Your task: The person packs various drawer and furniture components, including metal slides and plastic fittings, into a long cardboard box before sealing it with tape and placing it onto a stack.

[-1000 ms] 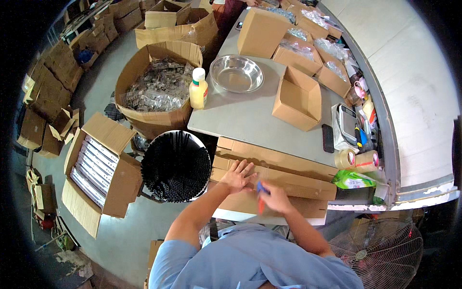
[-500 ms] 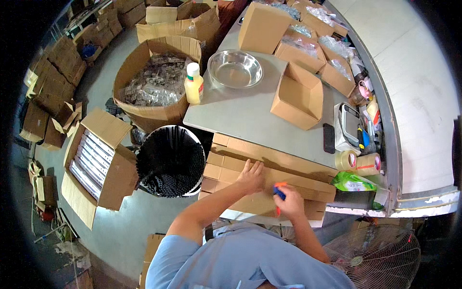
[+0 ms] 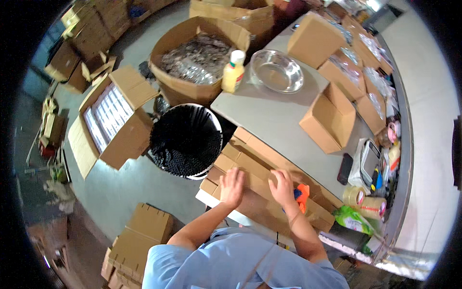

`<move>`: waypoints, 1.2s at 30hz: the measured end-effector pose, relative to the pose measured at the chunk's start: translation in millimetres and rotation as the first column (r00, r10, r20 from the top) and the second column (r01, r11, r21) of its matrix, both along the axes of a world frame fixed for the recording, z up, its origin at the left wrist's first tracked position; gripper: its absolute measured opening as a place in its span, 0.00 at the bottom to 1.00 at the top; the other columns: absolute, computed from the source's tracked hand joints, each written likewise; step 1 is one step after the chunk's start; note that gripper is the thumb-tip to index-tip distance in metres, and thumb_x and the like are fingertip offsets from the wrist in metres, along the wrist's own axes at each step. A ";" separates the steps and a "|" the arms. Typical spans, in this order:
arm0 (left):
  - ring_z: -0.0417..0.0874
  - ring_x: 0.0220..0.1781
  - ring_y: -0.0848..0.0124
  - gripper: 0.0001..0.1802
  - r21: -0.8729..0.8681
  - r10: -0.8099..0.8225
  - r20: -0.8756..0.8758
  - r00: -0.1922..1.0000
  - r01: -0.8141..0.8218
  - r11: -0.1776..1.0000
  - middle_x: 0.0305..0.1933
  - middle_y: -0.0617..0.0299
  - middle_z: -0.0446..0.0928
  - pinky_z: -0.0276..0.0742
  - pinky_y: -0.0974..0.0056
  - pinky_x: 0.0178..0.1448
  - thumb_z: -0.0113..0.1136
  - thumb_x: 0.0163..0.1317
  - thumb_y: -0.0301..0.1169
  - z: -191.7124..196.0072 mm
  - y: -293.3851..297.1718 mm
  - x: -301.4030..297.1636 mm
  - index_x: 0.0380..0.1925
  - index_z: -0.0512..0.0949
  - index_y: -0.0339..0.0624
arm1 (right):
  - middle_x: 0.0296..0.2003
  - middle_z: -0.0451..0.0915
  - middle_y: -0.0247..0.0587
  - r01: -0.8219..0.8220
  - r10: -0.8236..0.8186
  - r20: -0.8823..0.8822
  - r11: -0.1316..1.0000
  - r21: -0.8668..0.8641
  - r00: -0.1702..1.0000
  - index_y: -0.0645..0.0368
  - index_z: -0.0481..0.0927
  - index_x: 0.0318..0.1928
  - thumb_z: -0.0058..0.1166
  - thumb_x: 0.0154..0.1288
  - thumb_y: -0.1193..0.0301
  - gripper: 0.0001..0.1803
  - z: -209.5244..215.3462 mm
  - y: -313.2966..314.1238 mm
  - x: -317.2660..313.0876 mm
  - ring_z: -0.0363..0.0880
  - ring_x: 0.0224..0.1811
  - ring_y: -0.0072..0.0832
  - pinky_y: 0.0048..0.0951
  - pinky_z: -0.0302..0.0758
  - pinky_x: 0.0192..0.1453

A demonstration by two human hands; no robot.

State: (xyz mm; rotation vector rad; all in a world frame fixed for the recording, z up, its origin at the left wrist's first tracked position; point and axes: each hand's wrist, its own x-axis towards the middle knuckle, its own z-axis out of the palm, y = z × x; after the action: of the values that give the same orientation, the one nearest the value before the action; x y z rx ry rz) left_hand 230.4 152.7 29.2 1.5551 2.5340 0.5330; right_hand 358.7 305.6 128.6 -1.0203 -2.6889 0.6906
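Note:
A long brown cardboard box (image 3: 257,195) lies along the near edge of the table, with flaps and fold lines on top. My left hand (image 3: 232,187) rests flat on its left part, fingers stretched out and holding nothing. Farther right, my right hand (image 3: 283,189) touches the cardboard near the middle, its thumb and fingers apart. Just right of that hand is a small orange and blue tool (image 3: 302,196), lying on the cardboard; its exact kind is unclear.
A steel bowl (image 3: 277,71), a bottle (image 3: 233,72) and an open carton (image 3: 329,118) stand on the grey table (image 3: 269,108). Tape rolls (image 3: 353,196) and a green packet (image 3: 352,219) lie right. A bin of black rods (image 3: 185,139) and a carton (image 3: 126,139) stand left.
My right hand has let go of the orange and blue tool and moved onto the cardboard. My left hand has shifted left along the box. The whole view has turned.

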 end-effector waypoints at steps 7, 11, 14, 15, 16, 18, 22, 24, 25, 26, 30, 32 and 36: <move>0.66 0.62 0.50 0.48 0.313 0.143 0.871 0.470 -0.754 0.577 0.60 0.41 0.62 0.61 0.56 0.65 0.71 0.46 0.34 7.8 37.5 -1.8 0.62 0.53 0.32 | 0.62 0.67 0.43 -0.401 0.267 -0.300 0.635 -0.660 0.916 0.58 0.66 0.63 0.53 0.62 0.73 0.27 -74.8 57.1 -127.4 0.64 0.65 0.33 0.33 0.59 0.67; 0.74 0.55 0.50 0.43 0.096 0.474 0.799 0.370 -0.857 0.507 0.53 0.46 0.72 0.70 0.55 0.58 0.74 0.43 0.38 21.9 51.6 -8.2 0.57 0.60 0.39 | 0.63 0.67 0.40 -0.373 0.295 -0.250 0.506 -0.778 0.922 0.54 0.66 0.63 0.53 0.60 0.76 0.29 -58.9 36.7 -141.1 0.60 0.66 0.29 0.33 0.56 0.70; 0.75 0.54 0.50 0.41 0.117 0.448 0.810 0.379 -0.852 0.510 0.51 0.46 0.73 0.71 0.56 0.57 0.74 0.43 0.38 15.2 30.5 1.2 0.55 0.61 0.39 | 0.58 0.72 0.42 -0.374 0.389 -0.170 0.541 -0.754 0.905 0.58 0.73 0.58 0.53 0.60 0.76 0.23 -56.2 19.8 -135.1 0.66 0.63 0.31 0.33 0.60 0.68; 0.74 0.54 0.50 0.39 0.142 0.390 0.837 0.383 -0.842 0.521 0.50 0.45 0.73 0.71 0.55 0.57 0.74 0.43 0.38 11.2 25.6 -1.9 0.55 0.65 0.40 | 0.51 0.77 0.46 -0.378 0.381 -0.166 0.592 -0.712 0.910 0.60 0.78 0.51 0.56 0.59 0.72 0.18 -57.6 13.8 -136.7 0.73 0.56 0.35 0.33 0.67 0.61; 0.74 0.54 0.50 0.39 0.138 0.389 0.841 0.375 -0.845 0.517 0.50 0.45 0.73 0.71 0.55 0.57 0.74 0.43 0.38 12.8 24.4 -4.9 0.55 0.65 0.40 | 0.51 0.77 0.46 -0.376 0.386 -0.158 0.593 -0.712 0.909 0.60 0.78 0.51 0.56 0.59 0.72 0.18 -60.5 14.7 -136.4 0.73 0.56 0.35 0.33 0.67 0.61; 0.72 0.52 0.49 0.34 0.076 0.491 0.760 0.426 -0.808 0.584 0.48 0.45 0.73 0.70 0.54 0.57 0.73 0.43 0.37 17.0 23.1 -10.3 0.52 0.72 0.41 | 0.43 0.78 0.47 -0.398 0.433 -0.066 0.745 -0.536 0.899 0.62 0.80 0.45 0.58 0.58 0.67 0.16 -66.0 16.3 -136.5 0.75 0.48 0.38 0.34 0.71 0.54; 0.71 0.50 0.50 0.27 0.183 0.587 0.311 0.748 -0.653 0.735 0.45 0.46 0.72 0.70 0.53 0.55 0.68 0.47 0.41 15.4 13.7 -17.1 0.46 0.78 0.39 | 0.32 0.76 0.48 -0.411 0.413 -0.054 0.870 -0.272 0.909 0.65 0.81 0.33 0.56 0.61 0.61 0.16 -69.8 11.4 -140.6 0.76 0.39 0.40 0.36 0.72 0.47; 0.73 0.50 0.50 0.21 0.256 0.440 0.453 0.776 -0.586 0.769 0.46 0.46 0.74 0.70 0.54 0.55 0.62 0.53 0.41 12.0 14.0 -23.9 0.43 0.79 0.38 | 0.31 0.76 0.48 -0.415 0.422 -0.036 0.868 -0.273 0.906 0.66 0.80 0.31 0.54 0.62 0.60 0.18 -72.4 11.1 -142.9 0.76 0.39 0.41 0.37 0.72 0.47; 0.74 0.49 0.51 0.18 0.200 0.400 0.534 0.745 -0.571 0.796 0.46 0.46 0.76 0.70 0.54 0.55 0.59 0.55 0.39 16.0 18.8 -22.9 0.41 0.79 0.38 | 0.30 0.76 0.49 -0.413 0.426 -0.014 0.870 -0.270 0.905 0.66 0.79 0.30 0.53 0.62 0.58 0.20 -74.0 12.8 -143.3 0.76 0.38 0.41 0.38 0.72 0.46; 0.76 0.48 0.51 0.15 0.146 0.361 0.611 0.704 -0.549 0.823 0.45 0.46 0.77 0.70 0.54 0.55 0.57 0.58 0.38 19.9 22.8 -22.3 0.38 0.80 0.37 | 0.30 0.76 0.49 -0.413 0.425 -0.015 0.870 -0.269 0.905 0.66 0.79 0.30 0.53 0.62 0.58 0.20 -76.1 13.2 -143.8 0.76 0.38 0.41 0.38 0.72 0.46; 0.78 0.47 0.52 0.13 -0.030 0.352 0.755 0.553 -0.508 0.861 0.43 0.47 0.79 0.70 0.53 0.55 0.54 0.60 0.36 29.7 18.7 -40.4 0.37 0.82 0.41 | 0.29 0.78 0.54 -0.235 0.253 -0.008 0.889 -0.394 0.967 0.66 0.79 0.30 0.48 0.65 0.52 0.25 -70.0 0.7 -157.8 0.77 0.35 0.45 0.40 0.73 0.44; 0.78 0.45 0.52 0.13 -0.007 0.334 0.756 0.563 -0.503 0.864 0.41 0.49 0.79 0.71 0.54 0.53 0.54 0.60 0.37 35.9 20.4 -39.8 0.36 0.82 0.44 | 0.30 0.78 0.55 -0.090 0.103 -0.001 0.858 -0.506 0.995 0.66 0.79 0.30 0.47 0.66 0.50 0.27 -66.9 4.3 -167.5 0.78 0.35 0.46 0.41 0.73 0.43; 0.78 0.41 0.53 0.11 0.300 0.477 0.262 0.839 -0.541 0.786 0.35 0.52 0.78 0.73 0.55 0.47 0.58 0.57 0.37 52.5 25.2 -39.1 0.35 0.83 0.45 | 0.27 0.79 0.54 -0.115 0.244 0.290 0.910 -0.398 0.925 0.65 0.79 0.30 0.41 0.67 0.45 0.32 -53.9 15.6 -171.6 0.79 0.36 0.47 0.40 0.73 0.47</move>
State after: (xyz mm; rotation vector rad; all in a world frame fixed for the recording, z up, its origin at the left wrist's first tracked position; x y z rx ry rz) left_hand 191.3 177.9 81.6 0.8022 2.8172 1.2064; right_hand 187.2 321.2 74.7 -1.0564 -3.0495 1.2082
